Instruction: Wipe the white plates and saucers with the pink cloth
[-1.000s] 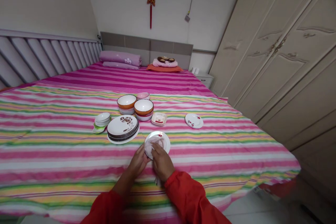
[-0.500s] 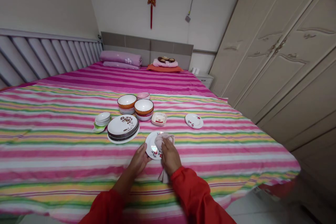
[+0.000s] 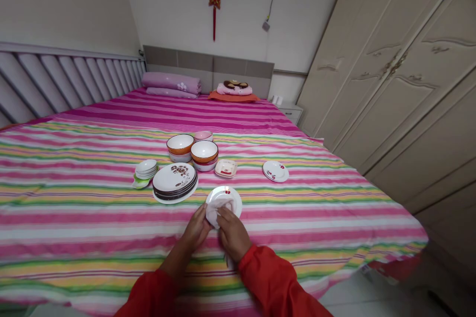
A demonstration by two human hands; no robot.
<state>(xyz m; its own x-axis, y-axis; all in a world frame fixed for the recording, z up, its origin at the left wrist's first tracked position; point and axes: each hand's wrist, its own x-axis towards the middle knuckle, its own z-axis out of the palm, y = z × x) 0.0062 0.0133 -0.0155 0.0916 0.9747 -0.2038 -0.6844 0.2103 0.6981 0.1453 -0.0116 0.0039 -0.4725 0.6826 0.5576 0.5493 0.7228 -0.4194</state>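
A small white plate (image 3: 236, 202) with red flowers is tilted toward me above the striped cloth. My left hand (image 3: 198, 225) grips its left edge, thumb on the near rim. With my right hand (image 3: 232, 233) I press a pale pink cloth (image 3: 219, 208) onto the plate's face, and the cloth hides its lower left part. Just left of the plate is a stack of large plates (image 3: 174, 178) with dark rims and brown flowers. Behind it are a square dish (image 3: 225, 168) and orange-rimmed bowls (image 3: 204, 151).
More flowered small plates (image 3: 275, 171) lie to the right. Small white bowls (image 3: 146, 167) rest on a green dish (image 3: 141, 183) at the left. A pink bowl (image 3: 203, 135) stands behind the larger bowls. Everything sits on a bed with a striped sheet (image 3: 316, 218); a wardrobe (image 3: 386, 69) flanks it.
My right hand has slid the cloth left and toward me across the plate, uncovering its upper right side. My left hand keeps its hold on the edge.
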